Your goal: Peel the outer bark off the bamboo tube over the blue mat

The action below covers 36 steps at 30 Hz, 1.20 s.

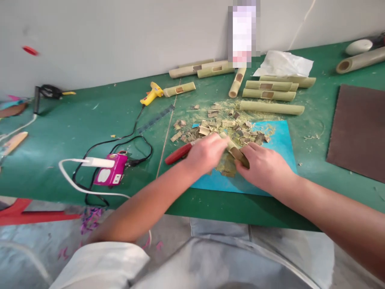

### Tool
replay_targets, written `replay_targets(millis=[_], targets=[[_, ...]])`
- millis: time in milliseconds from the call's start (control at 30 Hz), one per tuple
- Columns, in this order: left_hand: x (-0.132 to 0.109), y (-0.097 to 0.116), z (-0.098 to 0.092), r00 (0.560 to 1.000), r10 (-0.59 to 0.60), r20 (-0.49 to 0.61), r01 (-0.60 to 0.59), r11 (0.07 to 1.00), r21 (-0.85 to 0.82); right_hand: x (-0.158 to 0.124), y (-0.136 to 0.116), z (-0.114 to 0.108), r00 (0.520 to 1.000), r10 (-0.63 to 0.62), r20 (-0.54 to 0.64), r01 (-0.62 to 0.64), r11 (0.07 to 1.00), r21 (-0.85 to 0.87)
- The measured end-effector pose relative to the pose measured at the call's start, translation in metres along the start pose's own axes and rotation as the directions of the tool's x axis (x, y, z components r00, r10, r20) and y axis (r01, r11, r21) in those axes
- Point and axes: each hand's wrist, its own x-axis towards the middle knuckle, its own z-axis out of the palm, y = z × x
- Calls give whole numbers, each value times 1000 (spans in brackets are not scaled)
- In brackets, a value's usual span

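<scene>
My left hand (206, 153) is closed around a tool with a red handle (178, 154) that sticks out to its left. Held in my right hand (264, 166) is a short green bamboo piece (233, 147), which lies tilted between both hands over a blue mat (281, 140). The tool's blade is hidden behind my left fingers, where it meets the bamboo. Several cut bamboo chips (222, 124) and dust lie on the mat just beyond my hands.
Several bamboo tubes (270, 107) with cut windows lie at the back of the green table (75, 120). A yellow glue gun (152, 93), a pink power strip (110, 173) with cables, a clear ruler (156, 119), a brown board (357, 130) and white paper (284, 64) are around.
</scene>
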Motion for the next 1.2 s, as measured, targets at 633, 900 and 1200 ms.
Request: replay_targets(millis=[633,900,1200], targets=[[-1,5,-6,1000,-9,21,10,998,-60,0,-3,-3,999,1,44,-1,1000,5],[-1,5,-2,999,-28,44,30,999,-42,-1,-4,-4,998,6,61,-6,1000,-7],[-2,1,-3,1000,-9,1,9,999,-39,-1,-3,-4,996,18,84,-19,1000,4]])
